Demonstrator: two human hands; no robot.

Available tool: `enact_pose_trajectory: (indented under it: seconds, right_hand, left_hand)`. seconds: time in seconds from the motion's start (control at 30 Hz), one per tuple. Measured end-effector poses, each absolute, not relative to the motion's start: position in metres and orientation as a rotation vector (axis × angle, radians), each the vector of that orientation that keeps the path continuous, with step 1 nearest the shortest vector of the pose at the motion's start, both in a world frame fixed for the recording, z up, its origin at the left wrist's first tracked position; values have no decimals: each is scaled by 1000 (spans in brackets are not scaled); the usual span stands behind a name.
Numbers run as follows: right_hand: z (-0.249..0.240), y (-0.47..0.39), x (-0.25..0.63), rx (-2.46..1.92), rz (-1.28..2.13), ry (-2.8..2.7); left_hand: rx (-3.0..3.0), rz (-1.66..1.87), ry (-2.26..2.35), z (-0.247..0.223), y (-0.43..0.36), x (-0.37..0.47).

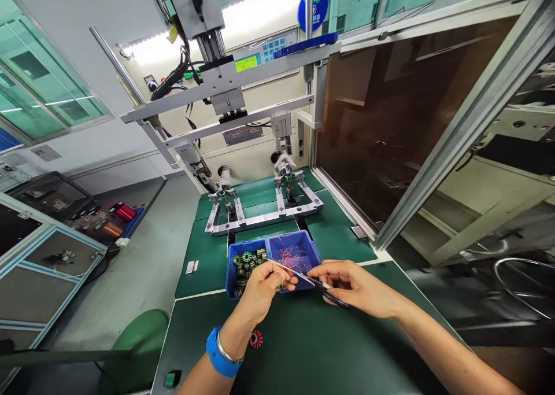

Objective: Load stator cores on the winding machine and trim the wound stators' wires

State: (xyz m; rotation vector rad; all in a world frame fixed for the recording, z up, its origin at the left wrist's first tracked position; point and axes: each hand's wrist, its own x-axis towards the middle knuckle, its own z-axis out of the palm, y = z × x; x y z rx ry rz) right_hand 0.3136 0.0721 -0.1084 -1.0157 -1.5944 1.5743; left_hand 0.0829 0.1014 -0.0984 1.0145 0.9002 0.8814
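Pinching a small wound part between thumb and fingertips, the left hand (pixel 260 288) keeps it raised just above the green worktop (pixel 303 349), probably so the tool can reach its wire ends; the part itself is mostly hidden behind the fingers. The right hand (pixel 353 285) has its fingers closed on a slim pair of tweezers (pixel 299 275), gripped near the dark rear end like a pen. The tweezers' long axis runs almost level, from the right fingers toward the left fingers, the tip pointing left and slightly away, meeting the held part. Just beyond both sets of fingers sits a blue two-compartment bin (pixel 271 259), with stator cores (pixel 247 262) left and wire trimmings (pixel 295 256) right, apparently kept close. Near the left wrist lies a red wound ring (pixel 256 339).
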Motion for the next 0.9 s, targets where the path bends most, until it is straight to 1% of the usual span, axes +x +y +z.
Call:
enact_pose_trajectory:
  seconds: [0.13, 0.37, 0.57, 0.7, 0.9]
  right_hand:
    - [-113, 73, 315, -1077, 1583, -1572]
    - [-105, 70, 319, -1168, 1630, -1558]
    - [-110, 69, 320, -1156, 1602, -1559]
    - [-108, 68, 319, -1202, 1636, -1523]
    - [-101, 65, 316, -1140, 1664, -1472]
  left_hand:
    - [1021, 849, 915, -97, 106, 89]
    - [999, 791, 923, -97, 111, 93]
    - [1009, 702, 945, -102, 112, 94]
    - [1000, 700, 958, -102, 113, 95]
    - [971, 700, 954, -103, 112, 95]
